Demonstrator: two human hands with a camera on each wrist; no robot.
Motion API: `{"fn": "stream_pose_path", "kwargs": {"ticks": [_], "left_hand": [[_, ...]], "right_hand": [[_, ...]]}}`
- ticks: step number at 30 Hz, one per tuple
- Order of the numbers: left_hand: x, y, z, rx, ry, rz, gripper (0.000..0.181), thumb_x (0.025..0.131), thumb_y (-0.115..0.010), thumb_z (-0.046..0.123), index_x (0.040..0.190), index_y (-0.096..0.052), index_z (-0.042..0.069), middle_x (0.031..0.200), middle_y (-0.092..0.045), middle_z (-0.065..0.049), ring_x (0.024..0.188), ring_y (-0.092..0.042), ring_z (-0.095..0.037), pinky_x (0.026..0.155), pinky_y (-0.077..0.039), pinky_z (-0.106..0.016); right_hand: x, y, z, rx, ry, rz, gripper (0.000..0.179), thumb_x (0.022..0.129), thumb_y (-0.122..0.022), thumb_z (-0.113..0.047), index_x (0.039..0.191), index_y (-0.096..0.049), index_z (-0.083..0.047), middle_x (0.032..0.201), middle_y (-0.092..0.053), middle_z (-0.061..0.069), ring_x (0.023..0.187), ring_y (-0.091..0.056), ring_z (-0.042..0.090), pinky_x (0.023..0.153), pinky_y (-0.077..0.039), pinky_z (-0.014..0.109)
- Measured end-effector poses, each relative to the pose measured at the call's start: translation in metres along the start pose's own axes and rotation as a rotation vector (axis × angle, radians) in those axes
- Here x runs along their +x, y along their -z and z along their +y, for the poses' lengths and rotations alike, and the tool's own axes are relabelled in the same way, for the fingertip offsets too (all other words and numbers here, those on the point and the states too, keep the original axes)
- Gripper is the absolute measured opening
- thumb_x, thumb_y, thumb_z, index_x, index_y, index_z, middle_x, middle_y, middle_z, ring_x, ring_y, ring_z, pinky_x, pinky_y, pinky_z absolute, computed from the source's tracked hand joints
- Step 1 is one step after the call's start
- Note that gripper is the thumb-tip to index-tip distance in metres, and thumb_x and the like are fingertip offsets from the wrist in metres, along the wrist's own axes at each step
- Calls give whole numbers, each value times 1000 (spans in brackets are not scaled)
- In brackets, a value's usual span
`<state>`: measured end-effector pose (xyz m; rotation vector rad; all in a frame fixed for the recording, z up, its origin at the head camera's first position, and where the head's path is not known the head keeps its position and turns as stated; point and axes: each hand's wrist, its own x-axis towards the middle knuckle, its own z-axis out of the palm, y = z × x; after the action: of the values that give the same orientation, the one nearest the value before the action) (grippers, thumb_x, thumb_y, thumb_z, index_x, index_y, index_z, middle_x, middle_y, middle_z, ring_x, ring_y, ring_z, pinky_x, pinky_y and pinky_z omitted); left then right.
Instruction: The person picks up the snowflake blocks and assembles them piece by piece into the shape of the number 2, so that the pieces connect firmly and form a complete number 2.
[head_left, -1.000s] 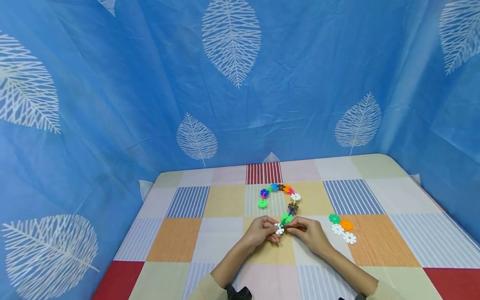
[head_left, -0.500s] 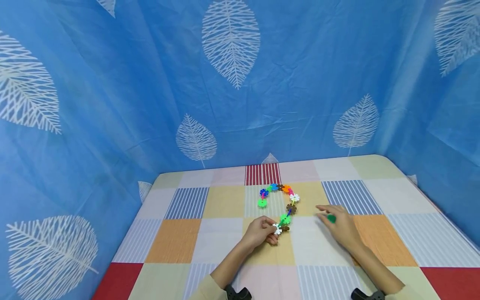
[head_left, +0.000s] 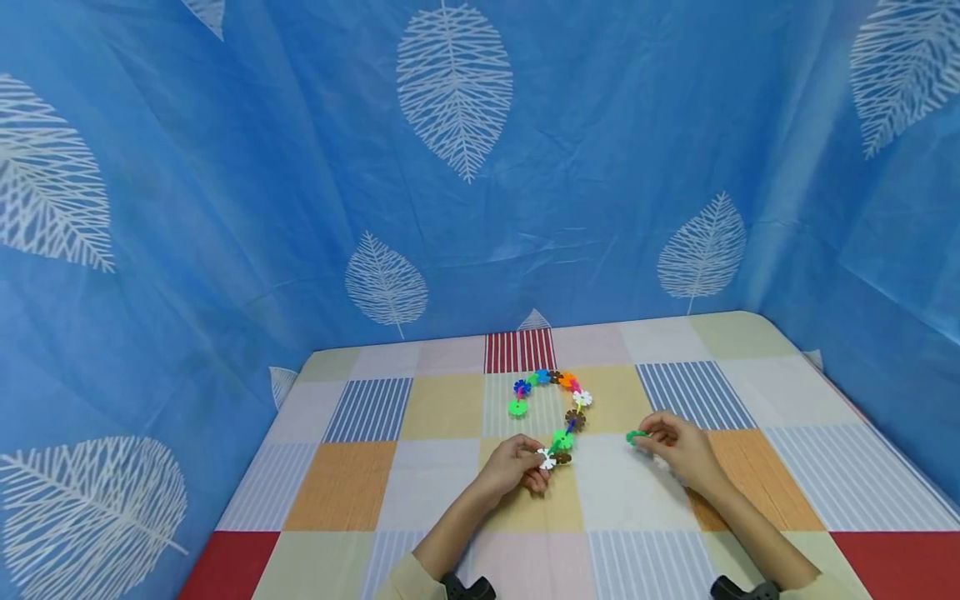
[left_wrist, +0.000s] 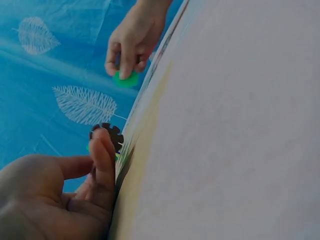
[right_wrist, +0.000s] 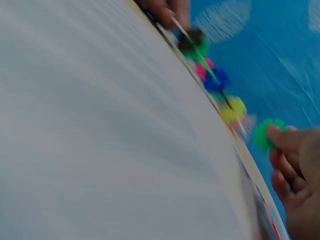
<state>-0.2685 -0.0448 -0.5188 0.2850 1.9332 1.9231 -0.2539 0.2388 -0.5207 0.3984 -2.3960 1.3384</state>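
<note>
In the head view, a curved chain of colourful notched plastic discs lies on the table, with a light green disc (head_left: 517, 408) at its far end. My left hand (head_left: 504, 468) pinches the white disc (head_left: 546, 459) near the chain's close end. A brown disc (head_left: 562, 458) sticks out beside the white one, pointing right. To the right, my right hand (head_left: 684, 450) pinches a loose green disc (head_left: 636, 437) between thumb and fingers, apart from the chain. This green disc (right_wrist: 265, 134) also shows at the fingertips in the right wrist view.
A patchwork cloth (head_left: 442, 475) covers the table. Blue curtain (head_left: 570, 208) with white leaf prints stands along the back and both sides. The loose orange and white discs at the right are mostly hidden by my right hand and forearm.
My right hand has left the brown disc joined at the white one, moved right, picked up the green disc and come slightly back left. The left hand keeps its hold on the white disc.
</note>
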Motion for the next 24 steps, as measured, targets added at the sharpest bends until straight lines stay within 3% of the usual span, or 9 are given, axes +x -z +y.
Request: {"fn": "stream_pose_path", "kwargs": {"ticks": [3, 6, 9, 12, 24], "left_hand": [[0, 1, 0, -22, -12, -19, 18, 93, -49, 3, 108, -45, -7, 65, -59, -7, 48, -54, -11, 45, -46, -19], [-1, 1, 1, -48, -26, -33, 20, 93, -49, 3, 109, -44, -7, 65, -59, -7, 48, -53, -11, 45, -46, -19], [-2, 0, 3, -60, -36, -40, 20, 93, -50, 3, 109, -43, -7, 65, -59, -7, 48, -53, -10, 45, -46, -18], [-3, -1, 3, -57, -47, -38, 20, 93, -50, 3, 108, -43, -6, 65, -58, -7, 48, -53, -10, 45, -46, -18], [-3, -2, -1, -25, -60, -28, 11, 93, -48, -2, 103, -43, -5, 65, -58, -7, 48, -55, -10, 46, -46, -17]], "right_hand": [[-2, -24, -16, 265, -57, -102, 19, 81, -68, -4, 97, -60, 4, 78, -64, 13, 62, -62, 18, 55, -54, 29], [-2, -44, -31, 446, -216, -155, 26, 85, -64, -4, 107, -57, 9, 80, -63, 18, 63, -65, 24, 58, -55, 35], [-3, -56, -40, 554, -373, -145, 30, 85, -63, -1, 110, -54, 12, 80, -63, 19, 65, -66, 25, 62, -55, 37], [-3, -63, -44, 613, -438, -141, 31, 85, -62, 1, 110, -50, 15, 80, -64, 20, 67, -66, 26, 65, -55, 37], [-3, -72, -48, 703, -487, -194, 28, 86, -58, 5, 107, -45, 19, 78, -65, 18, 67, -67, 26, 66, -55, 37]]}}
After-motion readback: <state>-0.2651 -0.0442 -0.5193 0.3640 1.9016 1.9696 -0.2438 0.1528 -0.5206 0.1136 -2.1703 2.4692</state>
